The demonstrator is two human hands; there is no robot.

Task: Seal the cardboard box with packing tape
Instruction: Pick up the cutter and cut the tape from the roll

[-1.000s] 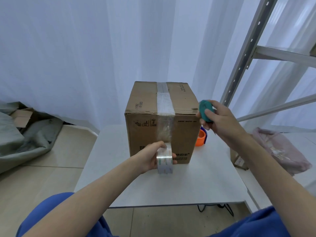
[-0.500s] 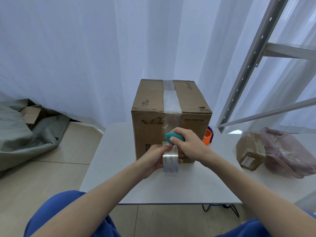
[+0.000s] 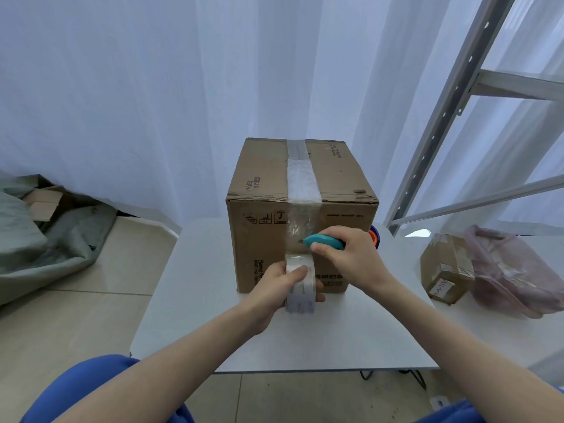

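A closed cardboard box (image 3: 262,239) stands on a white table (image 3: 213,315). A strip of clear packing tape (image 3: 302,181) runs along its top seam and down the front face. My left hand (image 3: 280,285) grips the tape roll (image 3: 300,283) low against the box front, the tape still joined to the strip. My right hand (image 3: 351,257) holds a teal utility knife (image 3: 325,242), its small blade tip pointing left at the stretched tape just above the roll.
An orange and purple object (image 3: 374,236) peeks out behind the box's right side. A small taped parcel (image 3: 445,270) and a pinkish plastic bag (image 3: 512,270) lie to the right. A metal shelf frame (image 3: 442,117) rises at right. Grey cloth (image 3: 45,239) lies on the floor, left.
My right hand swung the teal knife from beside the box's right edge over to the front face, then turned it so its blade meets the tape above the roll. The left hand stayed put.
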